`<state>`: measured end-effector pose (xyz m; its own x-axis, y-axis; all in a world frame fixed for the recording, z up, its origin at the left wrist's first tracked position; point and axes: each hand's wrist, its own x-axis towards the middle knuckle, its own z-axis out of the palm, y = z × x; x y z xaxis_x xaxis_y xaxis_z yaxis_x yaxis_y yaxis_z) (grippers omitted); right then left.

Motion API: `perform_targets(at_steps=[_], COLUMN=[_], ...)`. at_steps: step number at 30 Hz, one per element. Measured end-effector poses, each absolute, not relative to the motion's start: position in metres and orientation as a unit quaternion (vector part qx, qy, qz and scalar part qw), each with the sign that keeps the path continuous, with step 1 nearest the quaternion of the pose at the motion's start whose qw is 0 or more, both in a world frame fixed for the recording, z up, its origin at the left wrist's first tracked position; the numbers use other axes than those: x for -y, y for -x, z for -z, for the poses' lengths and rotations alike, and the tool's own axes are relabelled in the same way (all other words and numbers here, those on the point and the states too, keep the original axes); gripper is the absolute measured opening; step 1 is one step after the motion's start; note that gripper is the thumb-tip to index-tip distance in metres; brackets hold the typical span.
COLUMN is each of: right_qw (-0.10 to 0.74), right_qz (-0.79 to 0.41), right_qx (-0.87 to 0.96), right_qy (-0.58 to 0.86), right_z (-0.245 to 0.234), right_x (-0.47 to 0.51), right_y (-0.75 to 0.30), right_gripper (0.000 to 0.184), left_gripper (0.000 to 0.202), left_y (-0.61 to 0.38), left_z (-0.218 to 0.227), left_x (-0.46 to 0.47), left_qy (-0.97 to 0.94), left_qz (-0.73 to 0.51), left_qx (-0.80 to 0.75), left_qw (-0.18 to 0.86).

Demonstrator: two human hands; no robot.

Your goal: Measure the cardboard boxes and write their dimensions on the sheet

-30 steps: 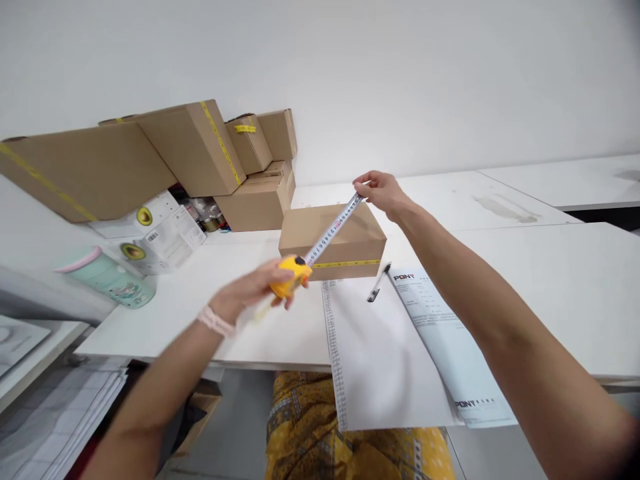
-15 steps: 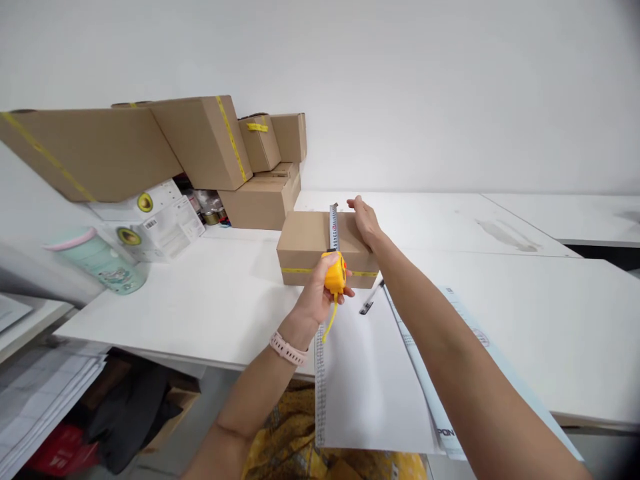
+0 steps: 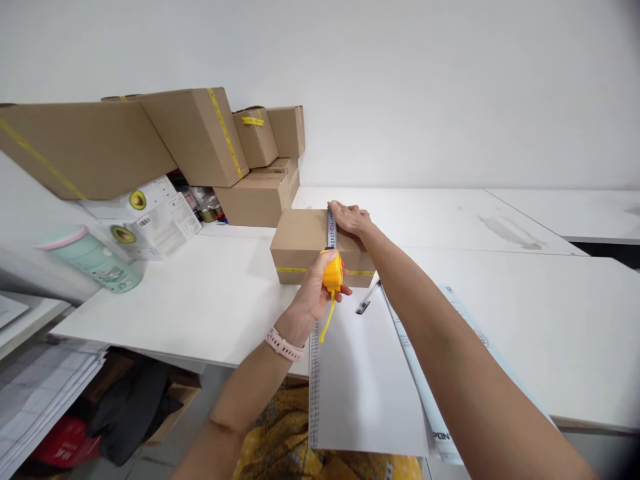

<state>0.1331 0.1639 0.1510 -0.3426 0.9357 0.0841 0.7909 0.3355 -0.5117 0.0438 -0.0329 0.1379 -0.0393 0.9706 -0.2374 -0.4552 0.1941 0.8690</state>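
Note:
A yellow tape measure (image 3: 333,272) is held in my left hand (image 3: 314,290), which is wrapped round its case at the front of a cardboard box (image 3: 303,233). From the case a short length of metal blade (image 3: 331,230) runs away from me across the box top. My right hand (image 3: 350,219) lies over the box's far right part, its fingertips closed at the blade's far end; the exact grip there is partly hidden. A yellow wrist strap (image 3: 327,320) hangs from the case over a spiral notebook (image 3: 370,380). On the notebook's upper edge rests a pen (image 3: 367,300).
Several cardboard boxes (image 3: 195,137) are stacked at the back left against the wall. White boxes with avocado pictures (image 3: 155,220) and a mint tumbler (image 3: 97,263) stand at the left. Light blue papers (image 3: 470,327) lie under my right forearm on the white table (image 3: 525,313).
My right hand has moved left from the box's right edge onto the far end of the blade, and its fingers have closed there. The left hand still holds the tape measure. The view shifted slightly.

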Motion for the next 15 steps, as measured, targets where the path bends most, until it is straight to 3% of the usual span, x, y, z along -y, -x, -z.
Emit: perform_targets(at_steps=[5, 15], right_qw=[0.167, 0.146], right_qz=[-0.166, -0.162], right_qx=[0.805, 0.814], right_qy=[0.544, 0.539], right_z=[-0.1533, -0.1589], right_x=[-0.1659, -0.1668], right_y=[-0.1310, -0.1362], right_gripper=[0.048, 0.055], left_gripper=[0.039, 0.039], left_y=[-0.0438, -0.0507], left_z=[-0.1362, -0.1398], left_x=[0.0317, 0.0232], left_qy=[-0.280, -0.264], left_qz=[-0.565, -0.571], left_qx=[-0.439, -0.434], left_qw=[0.640, 0.645])
